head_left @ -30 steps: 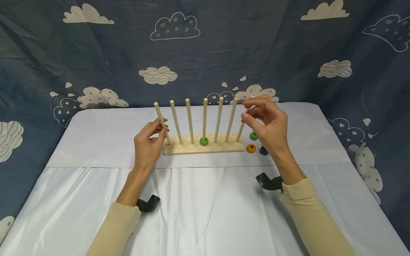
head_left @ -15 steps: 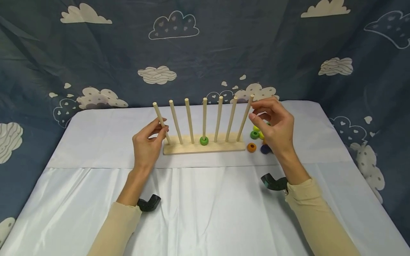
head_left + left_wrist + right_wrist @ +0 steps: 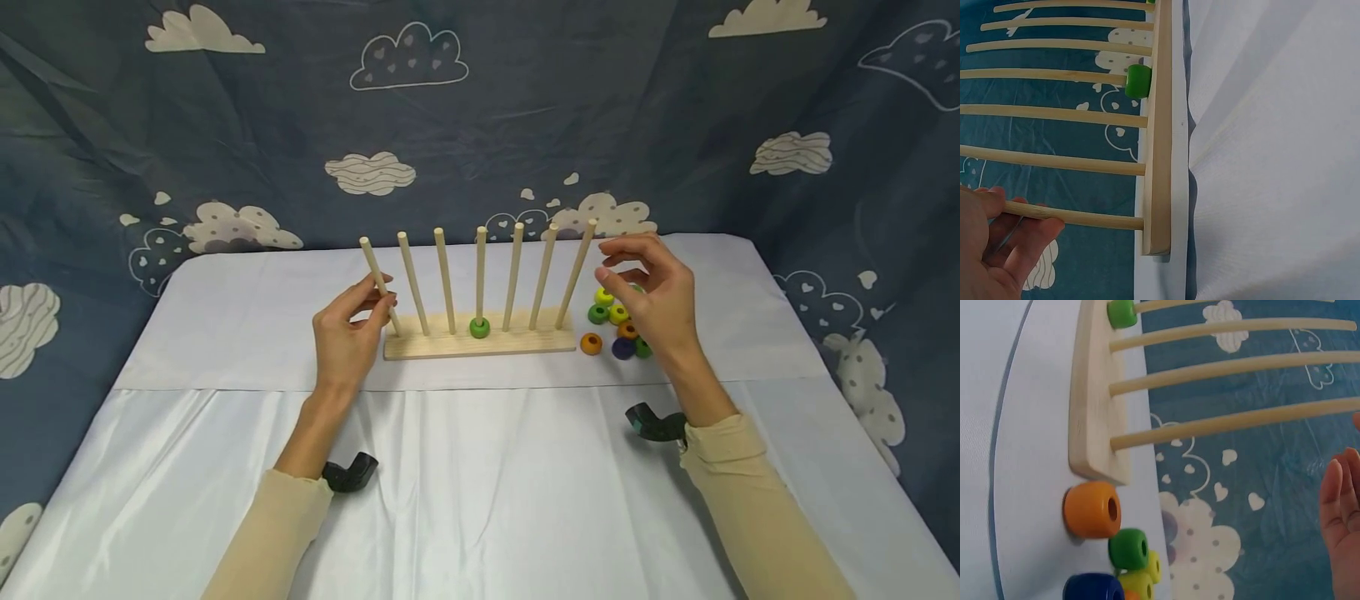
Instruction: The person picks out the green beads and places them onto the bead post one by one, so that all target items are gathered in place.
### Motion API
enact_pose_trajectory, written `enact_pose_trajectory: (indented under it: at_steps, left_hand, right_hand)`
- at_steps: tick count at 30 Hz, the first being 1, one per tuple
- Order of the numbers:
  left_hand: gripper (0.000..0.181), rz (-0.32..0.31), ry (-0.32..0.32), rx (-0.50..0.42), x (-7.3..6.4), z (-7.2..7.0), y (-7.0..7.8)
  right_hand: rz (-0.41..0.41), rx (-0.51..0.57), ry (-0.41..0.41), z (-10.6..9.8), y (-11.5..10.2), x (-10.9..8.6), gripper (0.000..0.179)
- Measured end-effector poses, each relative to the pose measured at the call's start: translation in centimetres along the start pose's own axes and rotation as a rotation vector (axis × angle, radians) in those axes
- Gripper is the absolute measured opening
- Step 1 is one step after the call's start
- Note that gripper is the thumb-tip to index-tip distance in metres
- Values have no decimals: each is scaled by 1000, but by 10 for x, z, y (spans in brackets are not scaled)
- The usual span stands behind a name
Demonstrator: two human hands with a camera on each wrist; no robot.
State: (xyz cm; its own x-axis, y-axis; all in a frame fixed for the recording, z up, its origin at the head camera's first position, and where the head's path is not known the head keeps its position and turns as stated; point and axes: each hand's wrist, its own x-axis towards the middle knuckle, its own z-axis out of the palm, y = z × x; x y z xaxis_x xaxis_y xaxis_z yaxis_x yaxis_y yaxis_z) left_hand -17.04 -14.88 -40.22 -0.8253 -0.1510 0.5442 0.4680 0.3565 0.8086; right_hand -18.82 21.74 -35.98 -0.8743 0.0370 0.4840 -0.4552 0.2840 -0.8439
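The pale wooden base (image 3: 480, 352) stands on the white cloth-covered surface (image 3: 480, 492) and carries seven thin round pegs in one row. As I judge, the work is only at its beginning: one green round wooden bead (image 3: 480, 329) sits at the foot of the fourth peg (image 3: 481, 271), and the other six pegs carry no bead. What is left seems to be the loose beads, which lie in a small group just beside the right end of the base: an orange bead (image 3: 1085, 511) nearest to it, then a dark blue bead (image 3: 1090, 587), a yellow bead (image 3: 604, 296), a green loose bead (image 3: 1126, 549) and some more, a part of them hidden behind the right hand (image 3: 660, 304). The left hand (image 3: 347, 337) pinches the leftmost peg (image 3: 374, 265) between thumb and fingers. The right hand is raised beside the rightmost peg (image 3: 576, 273), its fingers curved and apart from the thumb, with nothing visible between them.
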Motion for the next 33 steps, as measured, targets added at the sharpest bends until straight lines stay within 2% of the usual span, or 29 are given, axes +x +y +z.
enact_pose_trajectory:
  at_steps: [9, 24, 33]
  left_hand:
    - [26, -5, 4, 13, 0, -1, -1]
    - [26, 3, -7, 1, 1, -3, -1]
    - [27, -17, -12, 3, 0, -2, -1]
  right_hand:
    - [45, -59, -12, -5, 13, 3, 32]
    - [205, -240, -93, -9, 36, 4, 40]
    - [283, -278, -131, -12, 47, 0, 41]
